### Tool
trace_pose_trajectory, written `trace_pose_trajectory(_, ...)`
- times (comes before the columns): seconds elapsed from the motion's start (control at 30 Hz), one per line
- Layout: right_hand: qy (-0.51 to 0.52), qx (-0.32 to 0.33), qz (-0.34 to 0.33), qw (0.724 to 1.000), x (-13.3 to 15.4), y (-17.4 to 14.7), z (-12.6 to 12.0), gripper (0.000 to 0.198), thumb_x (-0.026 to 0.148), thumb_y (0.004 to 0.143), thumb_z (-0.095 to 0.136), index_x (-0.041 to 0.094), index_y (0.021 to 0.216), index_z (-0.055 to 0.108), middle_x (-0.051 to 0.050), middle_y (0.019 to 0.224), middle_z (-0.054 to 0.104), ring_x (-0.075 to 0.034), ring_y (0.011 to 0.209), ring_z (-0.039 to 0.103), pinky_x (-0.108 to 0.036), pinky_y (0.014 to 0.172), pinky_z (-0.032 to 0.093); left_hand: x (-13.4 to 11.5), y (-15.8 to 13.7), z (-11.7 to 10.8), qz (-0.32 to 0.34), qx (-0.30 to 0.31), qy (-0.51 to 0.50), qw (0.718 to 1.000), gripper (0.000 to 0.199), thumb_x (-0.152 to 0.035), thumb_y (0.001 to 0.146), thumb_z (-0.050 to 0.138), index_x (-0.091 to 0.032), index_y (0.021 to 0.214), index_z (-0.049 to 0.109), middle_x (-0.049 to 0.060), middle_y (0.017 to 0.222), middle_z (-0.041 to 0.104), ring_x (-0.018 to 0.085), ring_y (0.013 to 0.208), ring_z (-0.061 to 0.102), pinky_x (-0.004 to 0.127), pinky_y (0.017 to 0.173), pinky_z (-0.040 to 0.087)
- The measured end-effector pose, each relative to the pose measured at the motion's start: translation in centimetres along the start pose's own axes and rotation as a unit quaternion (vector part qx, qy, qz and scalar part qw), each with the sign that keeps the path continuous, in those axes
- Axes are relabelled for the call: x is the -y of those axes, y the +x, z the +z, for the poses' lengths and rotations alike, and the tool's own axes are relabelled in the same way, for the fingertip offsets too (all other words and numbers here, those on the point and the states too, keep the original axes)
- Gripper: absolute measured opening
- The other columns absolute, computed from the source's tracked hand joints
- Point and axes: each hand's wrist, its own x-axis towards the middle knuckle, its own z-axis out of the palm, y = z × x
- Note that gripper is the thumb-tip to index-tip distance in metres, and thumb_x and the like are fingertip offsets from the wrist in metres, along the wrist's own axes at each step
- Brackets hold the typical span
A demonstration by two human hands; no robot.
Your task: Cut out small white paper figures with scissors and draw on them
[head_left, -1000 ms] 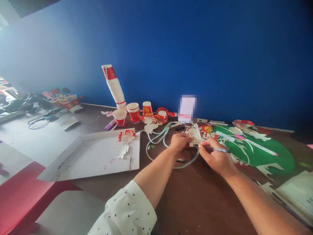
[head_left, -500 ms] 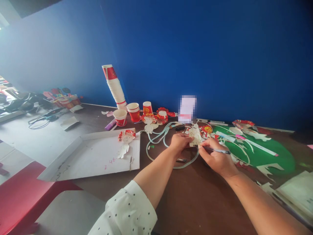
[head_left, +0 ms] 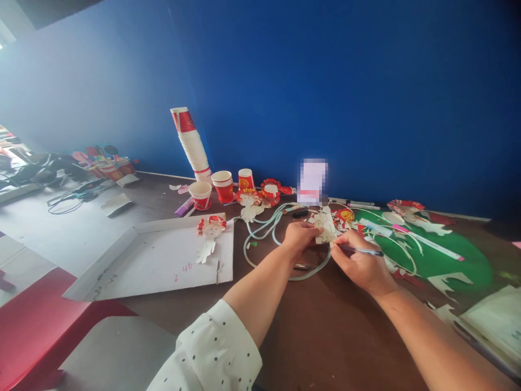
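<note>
My left hand (head_left: 300, 238) pinches the left side of a small cream paper cutout (head_left: 324, 232), held just above the table. A pen (head_left: 362, 250) is gripped in my right hand (head_left: 362, 263), its tip end at the cutout's lower right edge. The fingers hide the pen's point and part of the cutout. Beneath and left of my hands loops a pale cable (head_left: 247, 252). Red and white paper scraps (head_left: 337, 217) lie just behind the cutout. To the left, a paper doll with a red fringed head (head_left: 210, 231) rests on a white box lid (head_left: 158, 260).
A tall leaning stack of paper cups (head_left: 193, 149) stands by the blue wall (head_left: 325, 81), with several red cups (head_left: 222, 187) beside it. At the right, a pink-capped marker (head_left: 431, 244) lies on a green mat (head_left: 468, 260). A blurred-out upright rectangle (head_left: 312, 182) stands behind my hands.
Almost nothing differs. Both hands stay in place around the cutout, with at most a tiny shift of the pen and the view.
</note>
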Motion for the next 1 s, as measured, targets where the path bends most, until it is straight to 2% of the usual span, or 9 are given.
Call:
trace_pose_trajectory(0.23,0.01,0.004,0.01,1.0,0.14,0.06,-0.09,0.008,0.031,0.078,0.059,0.024,0.075,0.056,0.001,0.066,0.067,-0.016,0.057,0.065,-0.026,0.055,0.049,0.17,0.26,-0.1,0.004,-0.005,0.02,1.0,0.013,-0.015,0.066,0.076,-0.01,0.067,0.064,0.003,0.062,0.061,0.01,0.054,0.056,0.027,0.061,0.051)
trace_pose_trajectory(0.67,0.023,0.001,0.019,1.0,0.03,-0.06,-0.01,0.007,0.031,0.078,0.059,0.024,0.075,0.057,0.002,0.066,0.067,-0.017,0.058,0.064,-0.026,0.055,0.05,0.33,0.47,-0.06,0.005,-0.013,0.018,1.0,0.018,-0.018,0.061,0.08,-0.012,0.066,0.064,0.003,0.062,0.061,0.011,0.056,0.057,0.026,0.062,0.051)
trace_pose_trajectory(0.83,0.054,0.007,0.033,0.998,-0.12,-0.16,0.0,0.01,0.032,0.08,0.06,0.023,0.076,0.057,0.0,0.066,0.066,-0.016,0.057,0.063,-0.026,0.055,0.05,0.58,0.69,-0.17,0.014,-0.022,0.038,0.999,0.016,-0.018,0.062,0.078,-0.011,0.066,0.064,0.001,0.056,0.058,0.01,0.05,0.053,0.025,0.056,0.048)
trace_pose_trajectory(1.0,0.052,-0.051,0.051,0.996,-0.62,-0.09,-0.28,0.013,0.035,0.081,0.061,0.023,0.078,0.058,0.0,0.067,0.065,-0.017,0.059,0.063,-0.028,0.058,0.049,0.63,0.65,-0.11,0.012,-0.014,0.016,1.0,0.022,-0.021,0.059,0.082,-0.012,0.065,0.063,0.002,0.059,0.06,0.012,0.053,0.056,0.026,0.057,0.05)
